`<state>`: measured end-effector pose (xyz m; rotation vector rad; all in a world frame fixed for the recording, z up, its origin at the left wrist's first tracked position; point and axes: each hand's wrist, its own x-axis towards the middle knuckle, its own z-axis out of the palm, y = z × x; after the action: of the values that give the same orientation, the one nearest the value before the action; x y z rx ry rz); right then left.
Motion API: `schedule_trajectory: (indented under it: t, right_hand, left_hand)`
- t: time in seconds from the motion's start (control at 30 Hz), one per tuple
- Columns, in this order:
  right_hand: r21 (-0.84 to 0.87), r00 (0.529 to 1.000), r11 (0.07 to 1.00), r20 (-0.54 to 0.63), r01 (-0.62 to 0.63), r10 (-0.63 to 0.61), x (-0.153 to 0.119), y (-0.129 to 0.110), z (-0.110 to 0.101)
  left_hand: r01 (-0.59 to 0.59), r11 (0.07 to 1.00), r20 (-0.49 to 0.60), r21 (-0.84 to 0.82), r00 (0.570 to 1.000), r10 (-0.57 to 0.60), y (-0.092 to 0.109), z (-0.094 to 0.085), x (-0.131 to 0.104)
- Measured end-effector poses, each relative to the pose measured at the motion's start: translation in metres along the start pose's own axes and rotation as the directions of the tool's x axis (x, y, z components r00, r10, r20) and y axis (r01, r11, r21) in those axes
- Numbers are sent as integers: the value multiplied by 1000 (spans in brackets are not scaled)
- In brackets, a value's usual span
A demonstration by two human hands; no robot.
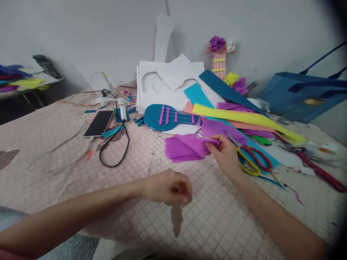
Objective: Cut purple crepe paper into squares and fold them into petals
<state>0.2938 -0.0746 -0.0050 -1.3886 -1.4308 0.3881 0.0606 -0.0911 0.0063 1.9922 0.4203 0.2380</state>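
Observation:
Several layered purple paper sheets [184, 148] lie on the checked tablecloth [151, 231]. My right hand [223, 153] pinches the top sheet at its right corner between thumb and fingers. Nearer the front edge, my left hand [169, 187] hovers with its fingers curled together; whatever they may hold is hidden. Behind the sheets lies a blue guitar-shaped piece [159, 117] with purple strips and strings across it. Yellow-handled scissors [251, 166] and red-handled scissors [260, 159] rest just right of my right hand.
Long yellow [238, 115] and blue strips cross at the right, near red-handled pliers [320, 171] and a blue bag [282, 90]. White cut-out boards [173, 83] lean at the back. A phone [99, 123], a white device [122, 108] and cables lie left.

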Motion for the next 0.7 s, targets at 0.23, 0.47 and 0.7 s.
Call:
schedule_trajectory:
  t: [0.23, 0.47, 0.7]
  right_hand:
    - [35, 995, 999, -99, -27, 31, -1, 8, -14]
    - [-82, 967, 997, -255, -5, -16, 2, 7, -33]
    - [-388, 761, 655, 316, 648, -566, -59, -27, -13]
  left_hand:
    - [-176, 981, -247, 88, 950, 192, -11, 5, 39]
    - [-213, 827, -477, 520, 731, 488, -8, -16, 63]
    - [48, 823, -581, 566, 731, 357, -26, -23, 7]
